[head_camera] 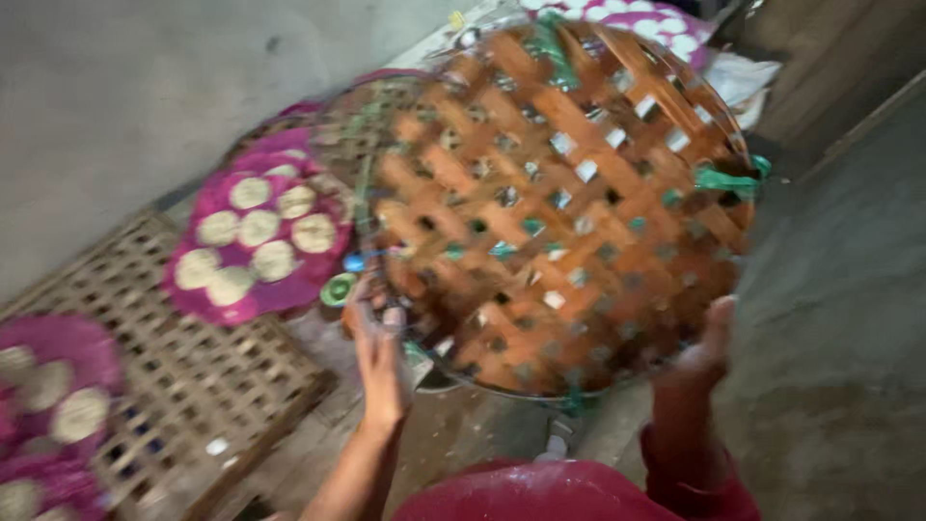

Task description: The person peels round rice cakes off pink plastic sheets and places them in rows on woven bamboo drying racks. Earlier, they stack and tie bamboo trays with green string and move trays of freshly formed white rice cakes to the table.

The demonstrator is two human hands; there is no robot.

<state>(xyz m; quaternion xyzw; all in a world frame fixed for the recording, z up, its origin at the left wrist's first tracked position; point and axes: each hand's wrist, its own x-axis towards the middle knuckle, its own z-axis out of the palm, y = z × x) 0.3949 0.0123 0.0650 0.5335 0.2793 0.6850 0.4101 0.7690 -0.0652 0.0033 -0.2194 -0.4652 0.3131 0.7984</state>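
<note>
Two bare hands hold a large round woven bamboo tray [555, 207] up in front of the person, tilted so its open orange-brown lattice faces the camera and fills the middle of the view. The left hand [378, 338] has its grip closed on the near-left rim, fingers curled over the edge; the right hand [707, 342] has its grip on the near-right rim, thumb up against the weave. Green ties [725, 179] bind the rim at the far right, and something small and blue sits at the rim by the left hand, too blurred to name. As for progress, the lifted tray appears bare, while to the left a pink cloth [258, 236] already carries a cluster of pale round cakes [258, 228], and further pink cloths with cakes [53, 405] lie at the near left, all resting on a flat bamboo lattice rack [207, 381] on the floor; so some batches look laid out and this tray is not yet set down. Another pink patterned cloth [641, 19] shows at the far top. No package, label or sign is visible; motion blur softens most detail.
</note>
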